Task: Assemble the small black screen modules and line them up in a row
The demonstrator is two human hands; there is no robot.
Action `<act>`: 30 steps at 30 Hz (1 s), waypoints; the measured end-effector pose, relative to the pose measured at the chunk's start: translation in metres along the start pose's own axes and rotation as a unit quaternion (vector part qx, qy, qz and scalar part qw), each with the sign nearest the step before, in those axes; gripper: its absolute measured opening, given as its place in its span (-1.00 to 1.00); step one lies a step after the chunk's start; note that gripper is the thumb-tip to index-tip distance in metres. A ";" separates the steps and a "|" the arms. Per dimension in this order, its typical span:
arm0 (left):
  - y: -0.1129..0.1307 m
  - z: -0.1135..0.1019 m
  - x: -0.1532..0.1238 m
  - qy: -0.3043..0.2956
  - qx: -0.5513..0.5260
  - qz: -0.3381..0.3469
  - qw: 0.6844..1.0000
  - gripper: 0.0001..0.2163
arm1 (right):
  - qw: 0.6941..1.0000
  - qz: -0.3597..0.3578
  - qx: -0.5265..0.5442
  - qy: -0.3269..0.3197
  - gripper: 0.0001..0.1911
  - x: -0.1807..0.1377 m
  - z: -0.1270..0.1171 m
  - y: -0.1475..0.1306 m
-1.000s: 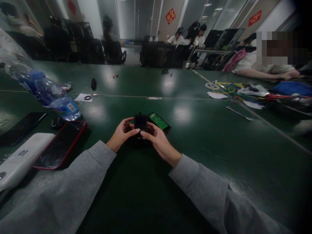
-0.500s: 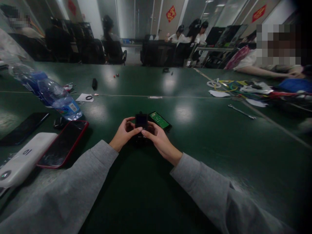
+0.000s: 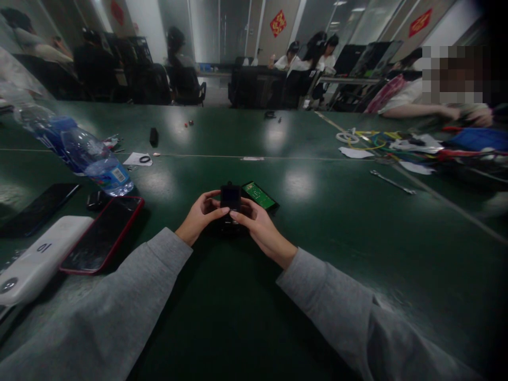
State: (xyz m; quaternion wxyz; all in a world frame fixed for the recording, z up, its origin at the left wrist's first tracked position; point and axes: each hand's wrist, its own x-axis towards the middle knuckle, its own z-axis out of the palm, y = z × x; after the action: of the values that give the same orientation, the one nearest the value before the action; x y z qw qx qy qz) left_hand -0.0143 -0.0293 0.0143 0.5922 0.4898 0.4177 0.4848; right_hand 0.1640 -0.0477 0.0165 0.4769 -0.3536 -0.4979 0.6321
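Note:
Both hands grip a small black device with a raised square screen [image 3: 230,195], standing upright at the middle of the table. My left hand [image 3: 202,216] wraps its left side, thumb pressed on the front below the screen. On the opposite side my right hand [image 3: 262,225] holds it the same way, the two thumb tips almost meeting. The screen is dark, and fingers hide the device's sides. Just behind my right hand lies a flat black-edged thing with a green face [image 3: 260,195], perhaps a phone with its screen lit.
To the left are a red-edged phone [image 3: 103,235], a white power bank [image 3: 43,259], a dark phone [image 3: 39,209] and a leaning water bottle [image 3: 97,159]. A wrench [image 3: 392,182] and tangled cables [image 3: 381,138] lie right. A co-worker's arm [image 3: 416,110] rests at the far right edge.
My hands and the black device have hardly moved. At the far right, the co-worker's hands have shifted a little. The small green light on the white power bank has gone dark.

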 end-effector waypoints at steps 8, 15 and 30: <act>0.003 -0.002 0.001 -0.003 -0.043 -0.012 0.999 -0.47 | 1.000 -0.001 0.019 -0.004 -0.46 0.000 0.000 -0.001; 0.000 -0.003 0.001 -0.005 -0.032 -0.012 0.999 -0.46 | 1.000 -0.002 0.019 -0.009 -0.47 0.000 0.000 -0.001; 0.000 -0.002 0.000 -0.003 -0.024 -0.007 1.000 -0.46 | 1.000 0.002 0.022 -0.008 -0.48 -0.001 -0.001 -0.002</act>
State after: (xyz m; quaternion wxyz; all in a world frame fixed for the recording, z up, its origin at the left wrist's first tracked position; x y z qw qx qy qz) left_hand -0.0164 -0.0290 0.0142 0.6086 0.4738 0.4075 0.4890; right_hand 0.1656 -0.0481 0.0180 0.4794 -0.3387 -0.4871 0.6467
